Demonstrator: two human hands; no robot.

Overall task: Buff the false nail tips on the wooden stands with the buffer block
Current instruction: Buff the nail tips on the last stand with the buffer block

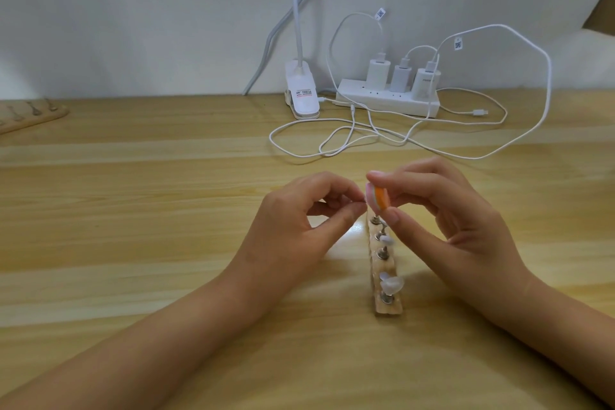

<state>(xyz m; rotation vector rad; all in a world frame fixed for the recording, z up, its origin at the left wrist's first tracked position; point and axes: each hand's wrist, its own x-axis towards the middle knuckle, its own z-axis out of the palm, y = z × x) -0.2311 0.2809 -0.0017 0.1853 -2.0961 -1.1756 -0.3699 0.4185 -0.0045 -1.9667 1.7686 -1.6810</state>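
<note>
- The right hand [466,216] grasps the buffer block [378,199], a small orange, white and pink piece. It is pinched between the index fingertip on top and the thumb below, and the other fingers are loosely curled behind.
- The block is held up in the air over the far end of the wooden stand [387,308], just above the farthest metal pin [376,219].
- The left hand [299,220] is curled, with thumb and index fingertip brought together just left of the block, almost touching it. I cannot tell whether anything is pinched between them, as that spot is too small and hidden.
- The stand lies on the table [166,210] between the two hands, running from near to far, with a row of pins standing up from it.
- One clear nail tip [392,285] sits on a pin near the near end; another nail tip [387,239] is farther along, just below the right thumb.
- A second wooden stand [33,116] lies at the far left edge of the table, well apart from the hands.
- At the far side, against the wall, is a white power strip [386,100] with three chargers [401,76] plugged in, and a white clip lamp [301,93] just to its left.
- White cables [332,143] loop over the table between the strip and the hands.
</note>
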